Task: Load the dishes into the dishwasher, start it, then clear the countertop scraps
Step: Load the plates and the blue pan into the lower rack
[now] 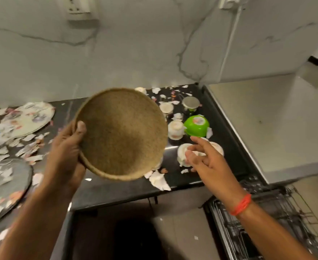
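The left hand grips a round brown speckled plate by its left rim, thumb curled over the inner face and fingers wrapped behind, holding it tilted up above the dark countertop so its inside faces the camera. The right hand hangs to the right of the plate with fingers spread and loosely bent, holding nothing, its fingertips over a white upturned cup on the counter; whether they touch it cannot be told. A red thread band circles the right wrist. Just beyond that cup, farther back, a green bowl lies upside down beside another pale cup, and farther still stand a small steel cup and a second one, all amid torn white and pink paper scraps scattered over the counter. On the left, a pale oval platter lies covered with scraps at the far side, and a round steel plate sits nearer, also littered. At the near right, below the counter edge, the open dishwasher's dark wire rack is pulled out. A marbled white wall rises behind the counter.
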The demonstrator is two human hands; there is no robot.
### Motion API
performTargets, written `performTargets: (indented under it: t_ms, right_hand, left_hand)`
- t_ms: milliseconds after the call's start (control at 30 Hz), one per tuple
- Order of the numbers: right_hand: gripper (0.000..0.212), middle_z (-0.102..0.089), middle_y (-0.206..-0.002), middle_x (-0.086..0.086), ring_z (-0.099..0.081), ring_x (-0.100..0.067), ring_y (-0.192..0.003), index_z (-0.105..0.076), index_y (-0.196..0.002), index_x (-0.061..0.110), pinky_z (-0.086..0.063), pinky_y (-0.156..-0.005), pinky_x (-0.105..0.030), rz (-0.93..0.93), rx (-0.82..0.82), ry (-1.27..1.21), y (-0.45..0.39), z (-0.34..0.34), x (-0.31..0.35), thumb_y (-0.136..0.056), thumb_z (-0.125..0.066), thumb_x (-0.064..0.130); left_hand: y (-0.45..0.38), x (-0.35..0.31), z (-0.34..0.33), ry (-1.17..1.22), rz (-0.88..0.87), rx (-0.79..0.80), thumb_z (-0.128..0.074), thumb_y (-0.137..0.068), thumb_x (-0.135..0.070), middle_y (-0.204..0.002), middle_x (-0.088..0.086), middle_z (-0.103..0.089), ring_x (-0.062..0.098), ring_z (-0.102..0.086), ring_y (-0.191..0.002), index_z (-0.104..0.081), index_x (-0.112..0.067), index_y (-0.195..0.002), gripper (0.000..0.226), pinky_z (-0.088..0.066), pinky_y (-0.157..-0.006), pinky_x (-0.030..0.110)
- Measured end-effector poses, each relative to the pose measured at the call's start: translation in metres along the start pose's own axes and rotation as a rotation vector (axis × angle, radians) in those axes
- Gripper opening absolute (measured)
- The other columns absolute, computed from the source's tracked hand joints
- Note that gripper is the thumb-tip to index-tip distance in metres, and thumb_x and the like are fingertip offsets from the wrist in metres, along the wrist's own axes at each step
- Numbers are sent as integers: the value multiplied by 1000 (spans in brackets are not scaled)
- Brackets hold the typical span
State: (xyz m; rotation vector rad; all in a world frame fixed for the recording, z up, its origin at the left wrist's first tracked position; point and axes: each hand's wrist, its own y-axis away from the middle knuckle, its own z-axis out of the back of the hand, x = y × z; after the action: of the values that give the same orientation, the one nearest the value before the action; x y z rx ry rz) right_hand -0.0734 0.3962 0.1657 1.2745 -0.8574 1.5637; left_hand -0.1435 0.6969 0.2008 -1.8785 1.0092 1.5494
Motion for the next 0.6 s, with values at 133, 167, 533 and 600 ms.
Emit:
performTargets:
  t_ms: [133,167,533,600]
  right_hand:
    - [35,-73,-118,2,-69,-9,-108,-59,-134,25,-57,-89,-27,-153,-135,-284,20,43,-17,-99,-57,33]
    - [32,-73,-118,5,-68,-7,-110,-62,-131,23,-55,-92,-25,-159,-173,-324,30,58,-25,-100,-56,31]
    - [22,-76,-111,-3,-73,-21,-100,-68,-121,17,-58,-88,-40,-554,-844,-675,191,186,-159,-103,-56,17]
    - [22,-76,-109,-3,-73,-22,-100,-69,-120,18,-58,-89,-42,-605,-938,-711,217,200,-182,-104,-53,16]
  left_hand:
    - [36,45,-73,-71,211,200,-42,-108,-24,-94,-9,-74,7,-70,-83,-68,-23,-111,27,-52,-71,36]
    - [47,59,-93,-89,267,242,-42,-108,-24,-91,-9,-74,7,-69,-80,-68,-22,-111,27,-51,-69,35]
    - [172,186,-264,-257,750,710,-57,-100,-34,-127,13,-70,35,-65,-117,-70,-22,-123,29,-50,-96,65]
    - [188,209,-284,-337,778,768,-62,-97,-38,-132,16,-67,42,-62,-122,-65,-21,-128,36,-44,-99,75]
